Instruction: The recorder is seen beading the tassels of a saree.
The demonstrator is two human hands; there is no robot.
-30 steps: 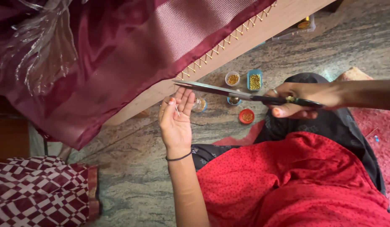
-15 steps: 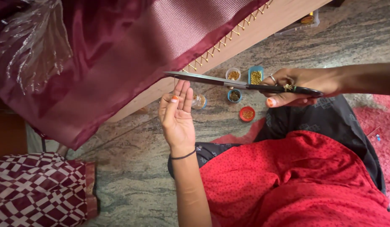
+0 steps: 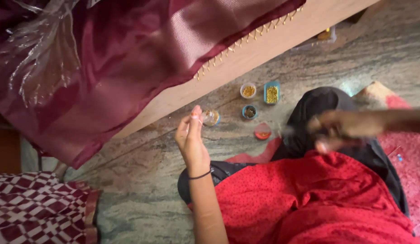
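My left hand (image 3: pixel 191 139) is raised over the stone floor, its thumb and fingertips pinched together; anything between them is too fine to see. It hovers beside a small clear jar (image 3: pixel 211 117) of gold beads. My right hand (image 3: pixel 339 131) is motion-blurred over my black-clad knee, closed on the scissors (image 3: pixel 289 131), which show only as a grey smear pointing left. Above hangs maroon fabric (image 3: pixel 142 49) with a gold beaded edge (image 3: pixel 246 38), lying on a wooden frame (image 3: pixel 264 54).
Small bead containers sit on the floor (image 3: pixel 142 203): a white cup (image 3: pixel 248 91), a blue rectangular tray (image 3: pixel 272 94), a blue round cup (image 3: pixel 249 111) and a red lid (image 3: pixel 263 131). A checked maroon cloth (image 3: pixel 33 212) lies bottom left. My red garment (image 3: pixel 318 203) covers my lap.
My right hand has pulled the scissors back to the right, away from the fabric edge and my left hand. My left hand's fingers have closed into a pinch and turned sideways.
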